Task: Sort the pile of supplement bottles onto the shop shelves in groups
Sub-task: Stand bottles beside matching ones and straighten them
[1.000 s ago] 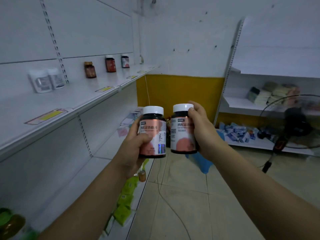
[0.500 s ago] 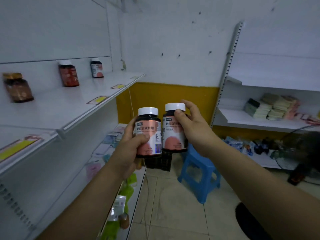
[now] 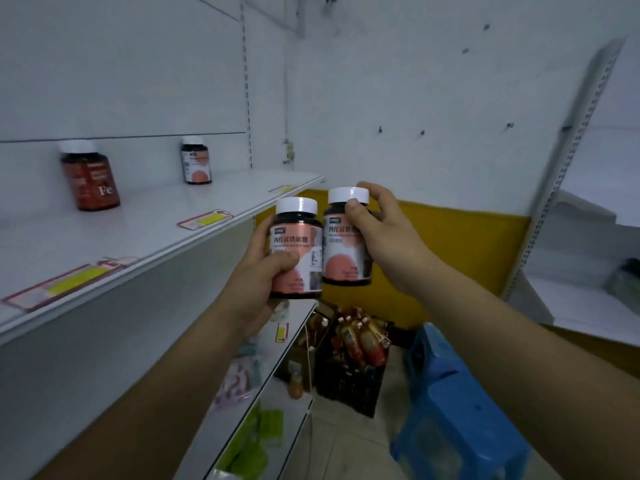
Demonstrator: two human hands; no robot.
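**Two bottles in hand, two on the shelf**

1. Left bottle (image 3: 296,249): dark, white cap, pink-and-white label. It is held upright in the air, just off the front edge of the upper shelf (image 3: 156,233). The left hand (image 3: 258,278) grips it, fingers wrapped round the body from the left and thumb across the label.
2. Right bottle (image 3: 346,244): same make and label, upright, just beside item 1; whether the two touch cannot be told. The right hand (image 3: 384,237) grips it from the right, thumb on the front just below the cap and fingers curled behind.
3. Fe bottle (image 3: 90,178): red-brown, white cap, marked "Fe". It stands upright at the back of the upper shelf, to the left.
4. Far bottle (image 3: 195,161): pink label like items 1 and 2. It is upright on the same shelf, right of item 3 and well apart from it.
5. Price tags (image 3: 204,218): red-and-yellow, set along the shelf front.
6. Crate (image 3: 346,393): black, on the floor below the hands, holding a heap of orange-red bottles (image 3: 360,337).
7. Stool (image 3: 460,403): blue plastic, right of the crate.
8. Lower shelf (image 3: 277,403): carries blurred green and pink packets.
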